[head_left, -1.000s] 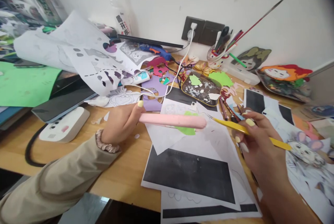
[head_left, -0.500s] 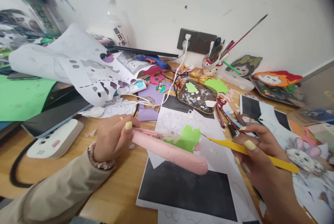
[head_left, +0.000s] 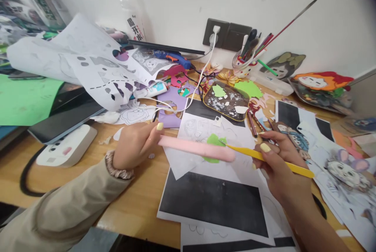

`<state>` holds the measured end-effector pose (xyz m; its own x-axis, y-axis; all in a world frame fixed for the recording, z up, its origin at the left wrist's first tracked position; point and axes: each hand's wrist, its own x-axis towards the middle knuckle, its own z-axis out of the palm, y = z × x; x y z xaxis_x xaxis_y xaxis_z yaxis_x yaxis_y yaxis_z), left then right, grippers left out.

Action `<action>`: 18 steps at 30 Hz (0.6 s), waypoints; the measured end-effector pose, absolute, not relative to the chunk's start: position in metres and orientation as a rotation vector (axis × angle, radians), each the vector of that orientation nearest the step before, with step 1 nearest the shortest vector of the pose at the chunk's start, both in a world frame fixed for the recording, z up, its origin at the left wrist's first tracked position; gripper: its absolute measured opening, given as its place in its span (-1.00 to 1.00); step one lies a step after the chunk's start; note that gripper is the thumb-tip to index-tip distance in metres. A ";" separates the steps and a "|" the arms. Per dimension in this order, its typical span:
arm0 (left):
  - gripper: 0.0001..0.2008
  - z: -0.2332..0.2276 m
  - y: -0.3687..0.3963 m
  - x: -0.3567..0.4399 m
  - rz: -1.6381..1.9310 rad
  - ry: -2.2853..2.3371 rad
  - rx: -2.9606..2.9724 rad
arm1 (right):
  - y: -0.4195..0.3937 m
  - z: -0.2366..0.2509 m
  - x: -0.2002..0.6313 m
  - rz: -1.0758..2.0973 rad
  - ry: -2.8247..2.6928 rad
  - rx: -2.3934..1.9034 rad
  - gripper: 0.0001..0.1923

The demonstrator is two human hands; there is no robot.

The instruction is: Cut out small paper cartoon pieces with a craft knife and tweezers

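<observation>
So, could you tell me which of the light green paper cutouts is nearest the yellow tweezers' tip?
The green cutout on the white sheet, partly behind the pink tool; the tweezers almost touch it. The others lie farther back by the dark tray.

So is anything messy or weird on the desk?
Yes. White paper scraps lie scattered on the dark tray, and the cut-up sheets at the left are full of holes, piled crookedly over the tablet.

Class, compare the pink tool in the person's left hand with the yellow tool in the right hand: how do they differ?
The pink tool is thick with a rounded end; the yellow tool is thin and tapers to a fine point. The pink one lies nearly level; the yellow one slants. Both tips meet at the green paper cutout.
</observation>
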<state>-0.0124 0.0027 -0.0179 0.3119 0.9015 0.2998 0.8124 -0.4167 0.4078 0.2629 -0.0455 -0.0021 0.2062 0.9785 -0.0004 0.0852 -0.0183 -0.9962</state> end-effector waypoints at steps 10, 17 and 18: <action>-0.50 -0.013 0.004 -0.005 0.438 1.724 2.204 | -0.038 -0.005 0.257 1.139 -0.932 -1.308 -0.83; -0.50 -0.014 0.004 -0.003 0.512 1.799 2.274 | -0.035 -0.016 0.258 1.219 -0.839 -1.238 -0.85; -0.51 -0.014 0.004 -0.003 0.512 1.804 2.273 | -0.035 -0.017 0.258 1.226 -0.836 -1.237 -0.85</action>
<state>-0.0034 0.0037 -0.0142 0.1974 0.9693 0.1466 0.9020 -0.2381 0.3600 0.2585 -0.0350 -0.0174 0.2019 0.9686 -0.1453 -0.2186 -0.1001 -0.9707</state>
